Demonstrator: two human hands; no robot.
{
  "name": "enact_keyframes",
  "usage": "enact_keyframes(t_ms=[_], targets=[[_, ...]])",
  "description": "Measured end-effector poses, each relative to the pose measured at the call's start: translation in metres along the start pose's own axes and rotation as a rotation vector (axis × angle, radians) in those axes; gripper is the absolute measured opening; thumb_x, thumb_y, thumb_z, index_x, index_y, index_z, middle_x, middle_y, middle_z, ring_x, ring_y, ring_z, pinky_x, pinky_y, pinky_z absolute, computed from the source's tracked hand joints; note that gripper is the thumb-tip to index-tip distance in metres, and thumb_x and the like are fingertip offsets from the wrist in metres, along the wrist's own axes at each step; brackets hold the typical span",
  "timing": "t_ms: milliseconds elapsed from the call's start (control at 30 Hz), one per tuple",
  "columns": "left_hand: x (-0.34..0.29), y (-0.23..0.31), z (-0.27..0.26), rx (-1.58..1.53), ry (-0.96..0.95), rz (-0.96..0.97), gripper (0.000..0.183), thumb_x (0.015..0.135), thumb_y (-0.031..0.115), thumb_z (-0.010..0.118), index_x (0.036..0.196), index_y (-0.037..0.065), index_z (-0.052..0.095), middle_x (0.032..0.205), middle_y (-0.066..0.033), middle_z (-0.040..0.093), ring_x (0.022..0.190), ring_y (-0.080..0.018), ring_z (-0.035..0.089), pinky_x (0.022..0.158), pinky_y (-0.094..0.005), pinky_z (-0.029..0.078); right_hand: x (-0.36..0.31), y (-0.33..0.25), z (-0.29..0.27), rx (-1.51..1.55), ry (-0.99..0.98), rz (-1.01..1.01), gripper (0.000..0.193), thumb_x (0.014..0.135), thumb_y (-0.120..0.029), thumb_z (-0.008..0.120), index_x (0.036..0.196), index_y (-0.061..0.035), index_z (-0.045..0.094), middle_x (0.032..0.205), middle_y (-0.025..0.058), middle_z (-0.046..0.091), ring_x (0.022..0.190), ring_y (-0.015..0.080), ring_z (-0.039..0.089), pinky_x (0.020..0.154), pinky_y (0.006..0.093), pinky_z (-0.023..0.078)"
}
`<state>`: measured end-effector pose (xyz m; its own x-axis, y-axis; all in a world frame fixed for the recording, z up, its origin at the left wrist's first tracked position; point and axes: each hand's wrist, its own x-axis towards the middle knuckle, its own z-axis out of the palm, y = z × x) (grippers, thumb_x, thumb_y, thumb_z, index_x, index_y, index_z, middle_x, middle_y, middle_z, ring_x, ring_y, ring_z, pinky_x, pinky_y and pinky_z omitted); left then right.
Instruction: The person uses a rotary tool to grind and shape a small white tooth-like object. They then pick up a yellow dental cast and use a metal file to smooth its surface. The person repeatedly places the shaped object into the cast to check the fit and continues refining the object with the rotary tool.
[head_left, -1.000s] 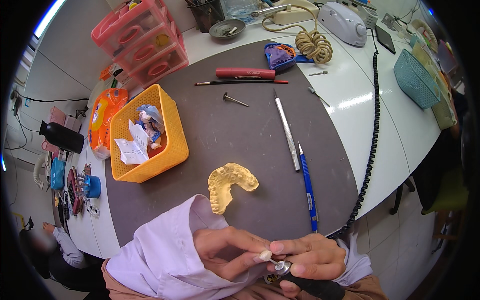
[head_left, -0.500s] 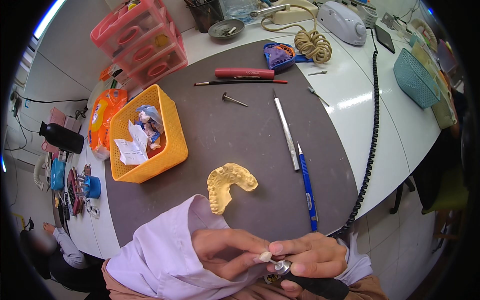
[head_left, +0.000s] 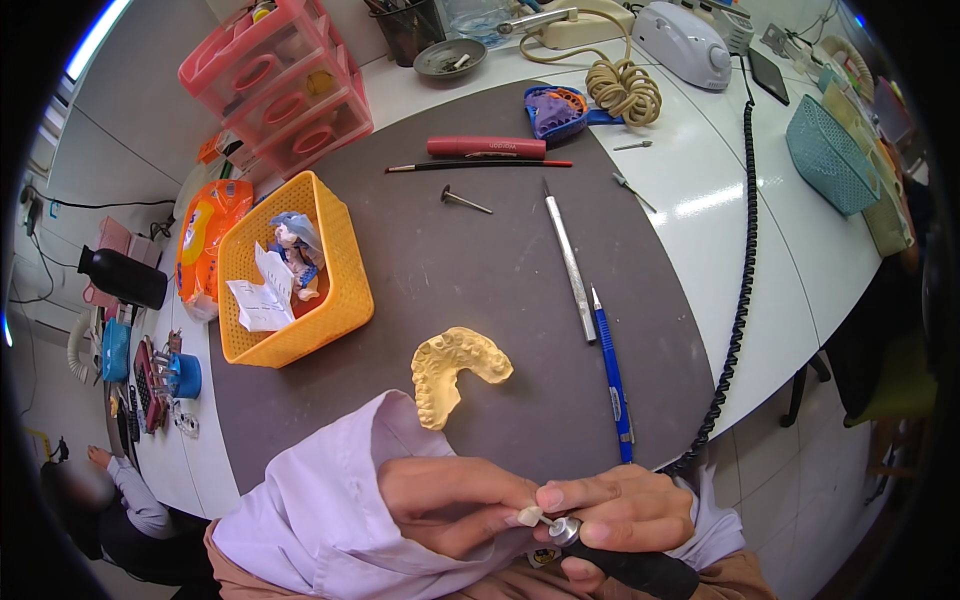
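Note:
Low at the front, my left hand (head_left: 455,500) pinches a small tooth-coloured dental crown (head_left: 530,515) between thumb and fingertips. My right hand (head_left: 625,510) grips a black dental handpiece (head_left: 640,570) with a silver nose, its thin bur reaching to the crown. Fingertips of both hands touch each other. Just beyond my left sleeve lies a yellow plaster dental model (head_left: 455,370), a horseshoe row of teeth. Right of it on the grey mat are a blue mechanical pencil (head_left: 613,380) and a silver knife-like tool (head_left: 570,265).
A yellow basket (head_left: 350,290) holding papers stands left, beside an orange packet (head_left: 210,225). Farther back lie a thin brush (head_left: 480,167), a red case (head_left: 487,148) and a blue impression tray (head_left: 556,112). A black coiled cord (head_left: 748,250) runs down the right. Another person (head_left: 110,500) sits far left.
Almost nothing differs. The table's things sit slightly farther left in the picture. Both hands keep their hold, with the crown and handpiece nearly in the same place.

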<state>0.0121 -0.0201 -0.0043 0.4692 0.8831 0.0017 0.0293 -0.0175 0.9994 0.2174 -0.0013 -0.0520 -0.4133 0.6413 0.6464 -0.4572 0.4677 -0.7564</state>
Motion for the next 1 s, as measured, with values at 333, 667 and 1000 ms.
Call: enact_keyframes(t_ms=[333, 667, 1000], targets=[[0.005, -0.002, -0.004, 0.036, -0.051, 0.111, 0.021, 0.083, -0.005, 0.06, 0.103, 0.0, 0.062, 0.094, -0.0131, 0.066, 0.089, -0.0236, 0.066, 0.078, -0.0303, 0.052, 0.008, 0.002, 0.0, -0.008, 0.054, -0.172, 0.043, 0.076, 0.0, 0.07, 0.112, 0.0035, 0.047, 0.088, 0.0202, 0.062, 0.101, 0.0395, 0.06, 0.075, 0.0424, 0.056], [0.004, -0.002, -0.004, 0.035, -0.023, 0.044, 0.011, 0.081, -0.002, 0.063, 0.092, -0.002, 0.063, 0.088, -0.0179, 0.067, 0.083, -0.0294, 0.067, 0.075, -0.036, 0.054, 0.008, 0.002, -0.01, -0.075, -0.133, -0.187, 0.044, 0.077, 0.0, 0.069, 0.114, 0.0036, 0.045, 0.09, 0.0195, 0.061, 0.105, 0.0405, 0.058, 0.078, 0.0432, 0.055], [0.0, -0.019, 0.018, -0.297, 0.207, 0.148, 0.012, 0.084, -0.005, 0.059, 0.096, -0.002, 0.061, 0.086, -0.0156, 0.067, 0.082, -0.0226, 0.067, 0.075, -0.0305, 0.054, -0.011, 0.008, -0.001, -0.081, -0.02, -0.106, 0.037, 0.077, 0.005, 0.067, 0.105, 0.0036, 0.045, 0.081, 0.0193, 0.06, 0.097, 0.0408, 0.061, 0.074, 0.0455, 0.056]])
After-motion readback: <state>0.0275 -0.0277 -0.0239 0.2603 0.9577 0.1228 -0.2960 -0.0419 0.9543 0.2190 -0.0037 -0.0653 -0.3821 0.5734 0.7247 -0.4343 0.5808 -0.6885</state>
